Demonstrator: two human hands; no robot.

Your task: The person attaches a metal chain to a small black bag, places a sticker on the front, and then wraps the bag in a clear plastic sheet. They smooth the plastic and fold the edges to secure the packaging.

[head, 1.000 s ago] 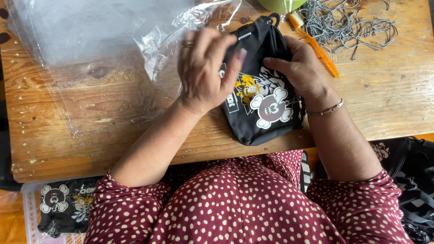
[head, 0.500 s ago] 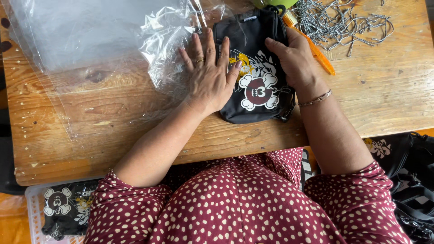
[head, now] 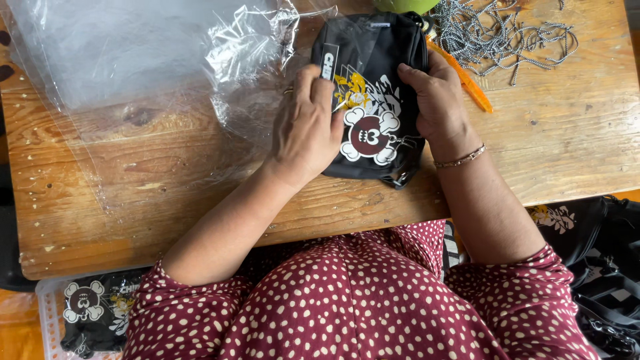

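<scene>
A small black fabric bag (head: 373, 73) with a white, yellow and dark red skull-and-bones print lies on the wooden table (head: 167, 193). My left hand (head: 308, 127) rests flat on the bag's left side, fingers together, touching the edge of a clear plastic bag (head: 133, 53) that spreads over the table's left half. My right hand (head: 437, 100) grips the bag's right edge, thumb on top. A thin bracelet circles my right wrist.
An orange pen-like tool (head: 470, 83) lies just right of my right hand. A tangle of grey-white cords (head: 500, 33) sits at the back right. More black printed bags lie below the table at the lower left (head: 93, 310) and at the right (head: 593, 247).
The black bag has shifted up and away from the table's front edge. My left hand drew its spread fingers together on it, and my right hand slid along its right edge.
</scene>
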